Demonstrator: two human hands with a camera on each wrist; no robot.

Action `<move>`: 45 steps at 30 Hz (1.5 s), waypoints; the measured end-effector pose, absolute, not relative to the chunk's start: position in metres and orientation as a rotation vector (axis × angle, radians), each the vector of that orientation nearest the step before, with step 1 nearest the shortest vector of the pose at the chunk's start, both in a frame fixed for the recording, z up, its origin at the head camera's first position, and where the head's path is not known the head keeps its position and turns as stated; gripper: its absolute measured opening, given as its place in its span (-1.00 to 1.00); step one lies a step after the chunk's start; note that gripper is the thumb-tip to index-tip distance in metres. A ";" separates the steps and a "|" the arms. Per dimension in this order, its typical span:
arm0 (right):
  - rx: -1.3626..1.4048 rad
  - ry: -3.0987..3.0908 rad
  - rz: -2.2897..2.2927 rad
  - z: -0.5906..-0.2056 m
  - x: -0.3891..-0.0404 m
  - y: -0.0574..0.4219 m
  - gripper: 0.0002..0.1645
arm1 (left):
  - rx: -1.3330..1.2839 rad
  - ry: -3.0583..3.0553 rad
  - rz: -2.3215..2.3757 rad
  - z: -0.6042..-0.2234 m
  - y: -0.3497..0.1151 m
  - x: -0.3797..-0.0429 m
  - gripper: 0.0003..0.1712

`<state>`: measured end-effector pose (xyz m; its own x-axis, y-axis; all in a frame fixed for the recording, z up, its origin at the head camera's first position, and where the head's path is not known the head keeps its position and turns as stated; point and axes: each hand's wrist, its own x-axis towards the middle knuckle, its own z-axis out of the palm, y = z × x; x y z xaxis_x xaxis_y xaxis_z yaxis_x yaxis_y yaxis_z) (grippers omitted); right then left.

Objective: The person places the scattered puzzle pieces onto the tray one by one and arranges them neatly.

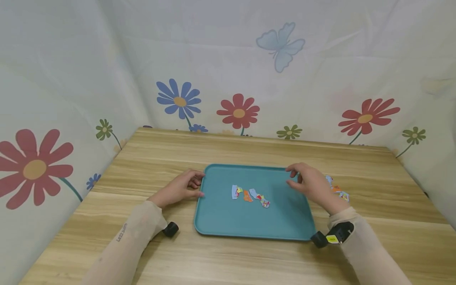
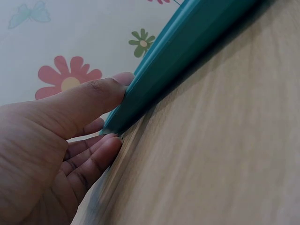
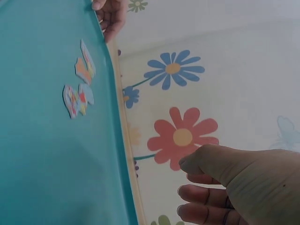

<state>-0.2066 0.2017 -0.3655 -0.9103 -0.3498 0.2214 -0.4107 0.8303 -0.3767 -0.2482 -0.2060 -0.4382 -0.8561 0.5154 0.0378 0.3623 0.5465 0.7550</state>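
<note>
A teal tray (image 1: 221,219) lies on the wooden table, with several small, flat, irregular cut-out pieces (image 1: 247,195) near its middle. They are printed in light blue, orange and mixed colours. My left hand (image 1: 182,186) is at the tray's left edge. In the left wrist view its thumb (image 2: 115,86) rests along the rim, while the fingertips lie by the tray's corner. Over the right part of the tray hovers my right hand (image 1: 313,186), its fingers loosely bent and nothing between them. The right wrist view shows that hand (image 3: 234,180) beyond the tray's edge.
More of the printed cut-out pieces (image 1: 342,194) lie on the wooden table (image 1: 384,186) to the right of the tray, partly hidden by the right hand. A curtain (image 1: 213,51) with flowers and a butterfly hangs behind and at the sides of the table.
</note>
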 end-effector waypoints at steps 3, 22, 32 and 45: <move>0.573 -2.882 0.654 -0.366 -0.207 0.209 -0.64 | 0.742 2.592 1.197 -0.438 -0.206 -0.248 -0.22; 0.474 -2.976 0.632 -0.377 -0.212 0.252 -0.63 | 0.747 2.597 1.177 -0.437 -0.207 -0.249 -0.22; 0.494 -3.013 0.600 -0.380 -0.213 0.269 -0.62 | 0.754 2.578 1.194 -0.438 -0.207 -0.249 -0.21; 0.532 -3.110 0.581 -0.387 -0.216 0.281 -0.57 | 0.752 2.590 1.177 -0.436 -0.206 -0.247 -0.22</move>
<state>-0.2156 0.2805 -0.3870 -0.9430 -0.3329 -0.0041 -0.3090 0.8796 -0.3616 -0.2472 -0.2065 -0.4362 -0.8509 0.5246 0.0279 0.3660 0.5540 0.7478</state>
